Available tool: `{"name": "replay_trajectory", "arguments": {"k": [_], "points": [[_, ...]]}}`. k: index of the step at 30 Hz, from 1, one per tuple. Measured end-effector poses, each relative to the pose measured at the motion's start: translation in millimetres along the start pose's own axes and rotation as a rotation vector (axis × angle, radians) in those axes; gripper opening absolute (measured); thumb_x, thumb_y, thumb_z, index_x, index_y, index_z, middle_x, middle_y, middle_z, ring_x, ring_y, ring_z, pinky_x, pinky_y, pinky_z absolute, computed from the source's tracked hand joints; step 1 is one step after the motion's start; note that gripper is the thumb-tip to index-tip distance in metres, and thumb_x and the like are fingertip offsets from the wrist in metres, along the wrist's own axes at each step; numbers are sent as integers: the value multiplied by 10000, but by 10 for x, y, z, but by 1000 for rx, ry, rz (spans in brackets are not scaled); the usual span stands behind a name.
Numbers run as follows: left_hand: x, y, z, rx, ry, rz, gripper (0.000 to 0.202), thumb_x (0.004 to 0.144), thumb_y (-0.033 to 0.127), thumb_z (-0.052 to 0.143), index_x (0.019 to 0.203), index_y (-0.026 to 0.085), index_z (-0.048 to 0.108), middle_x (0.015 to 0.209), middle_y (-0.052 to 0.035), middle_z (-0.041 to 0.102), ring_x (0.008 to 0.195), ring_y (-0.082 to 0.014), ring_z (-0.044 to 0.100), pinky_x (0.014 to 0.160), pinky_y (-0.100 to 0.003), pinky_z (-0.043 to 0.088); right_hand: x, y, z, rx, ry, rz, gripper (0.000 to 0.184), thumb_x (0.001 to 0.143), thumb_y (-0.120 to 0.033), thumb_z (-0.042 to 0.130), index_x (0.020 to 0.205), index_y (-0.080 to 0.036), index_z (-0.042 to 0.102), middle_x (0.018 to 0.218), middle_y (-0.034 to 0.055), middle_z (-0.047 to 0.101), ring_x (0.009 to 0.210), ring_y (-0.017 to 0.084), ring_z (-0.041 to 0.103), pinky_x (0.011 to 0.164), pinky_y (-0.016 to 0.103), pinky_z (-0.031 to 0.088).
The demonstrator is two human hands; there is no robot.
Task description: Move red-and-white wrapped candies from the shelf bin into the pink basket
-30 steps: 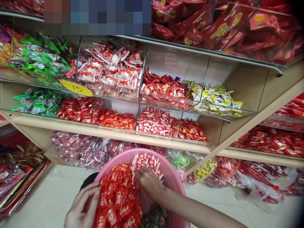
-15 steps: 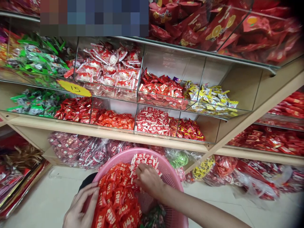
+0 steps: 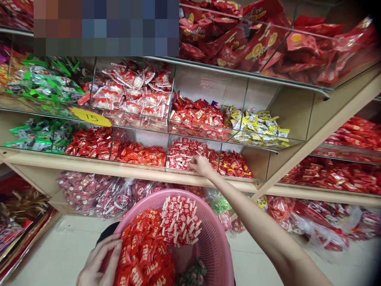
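Note:
My left hand (image 3: 99, 262) grips the near rim of a pink plastic basket (image 3: 212, 242), fingers curled over the edge. Inside the basket lie a heap of orange-red candies (image 3: 143, 254) and a pile of red-and-white candies (image 3: 180, 220). My right hand (image 3: 201, 165) reaches up into the lower shelf bin of red-and-white candies (image 3: 186, 153). Its fingers are bent down onto the candies, and I cannot make out whether any are held.
Clear-fronted bins hold green packets (image 3: 44, 81), white-red packets (image 3: 133, 91), red candies (image 3: 196, 113) and yellow candies (image 3: 257, 125). A yellow tag marked 15 (image 3: 90, 116) hangs on a bin front. Bagged sweets (image 3: 95, 190) lie under the wooden shelf (image 3: 89, 167).
My right hand has left the red-and-white pile in the basket and risen to the shelf bin of the same candies. The left hand stays on the rim.

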State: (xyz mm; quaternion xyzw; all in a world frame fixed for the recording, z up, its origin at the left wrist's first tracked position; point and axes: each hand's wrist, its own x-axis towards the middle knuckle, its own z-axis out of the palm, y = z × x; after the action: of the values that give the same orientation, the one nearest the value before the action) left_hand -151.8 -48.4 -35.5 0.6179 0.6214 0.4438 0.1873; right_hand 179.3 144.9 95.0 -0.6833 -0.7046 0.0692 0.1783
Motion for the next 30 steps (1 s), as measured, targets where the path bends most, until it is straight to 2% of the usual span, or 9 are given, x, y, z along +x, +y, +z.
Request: {"name": "replay_trajectory", "arguments": {"k": [6,10,11,14,16,18,20,23,30], "points": [[104,227,-118,-88,-26,-217,369,737,505,512,971,239,617,1063,-48,655,1012,-237,594,874,-335,474,69,44,164,-7,-30,155,341,725,-482,589,755,-144,627,749,74,642,680,146,572,557,219,343],[563,293,-172,-131,-7,-316,422,702,556,536,966,240,626,1091,-47,657,1107,-261,540,955,-372,401,78,-34,58,-67,-169,244,415,648,-502,657,847,-139,630,869,109,649,775,183,592,597,237,388],[725,286,-153,-158,-48,-327,428,698,549,549,981,237,628,1121,-49,647,1146,-261,509,982,-376,370,83,-59,31,-79,-196,257,430,633,-497,672,868,-139,629,889,117,647,797,193,593,610,245,399],[1199,238,9,-359,-310,-371,457,693,515,588,1034,213,628,1229,-70,589,1193,-244,469,1002,-362,342,103,-106,-9,-81,-233,268,452,606,-484,696,889,-137,628,903,129,646,826,214,598,633,264,420],[1428,208,192,-558,-575,-454,477,712,506,576,1048,171,629,1187,-113,615,1128,-232,534,974,-348,376,123,-106,2,-71,-246,275,452,595,-478,703,879,-133,632,890,131,649,815,220,604,627,270,426],[1558,195,398,-689,-757,-509,471,711,487,591,1015,131,644,1110,-140,654,1057,-228,586,945,-329,405,148,-86,31,-62,-260,284,441,591,-469,706,862,-128,638,869,129,654,789,218,610,608,269,429],[1610,193,585,-703,-882,-571,449,681,460,633,983,128,655,1019,-127,693,953,-234,638,881,-334,454,173,-61,61,-55,-264,289,420,592,-461,704,838,-126,643,851,124,658,766,212,613,588,262,428],[1613,181,752,-624,-925,-623,417,614,393,696,947,144,665,913,-83,723,855,-244,666,790,-341,497,188,-36,91,-51,-256,289,384,605,-453,691,803,-127,647,834,117,661,744,200,613,563,249,422],[1515,183,663,-652,-873,-584,476,605,227,660,1078,200,621,1069,-48,682,975,-238,626,857,-336,456,95,2,53,-65,-141,250,291,672,-410,635,785,-142,637,842,103,654,764,178,596,586,228,385]]}}
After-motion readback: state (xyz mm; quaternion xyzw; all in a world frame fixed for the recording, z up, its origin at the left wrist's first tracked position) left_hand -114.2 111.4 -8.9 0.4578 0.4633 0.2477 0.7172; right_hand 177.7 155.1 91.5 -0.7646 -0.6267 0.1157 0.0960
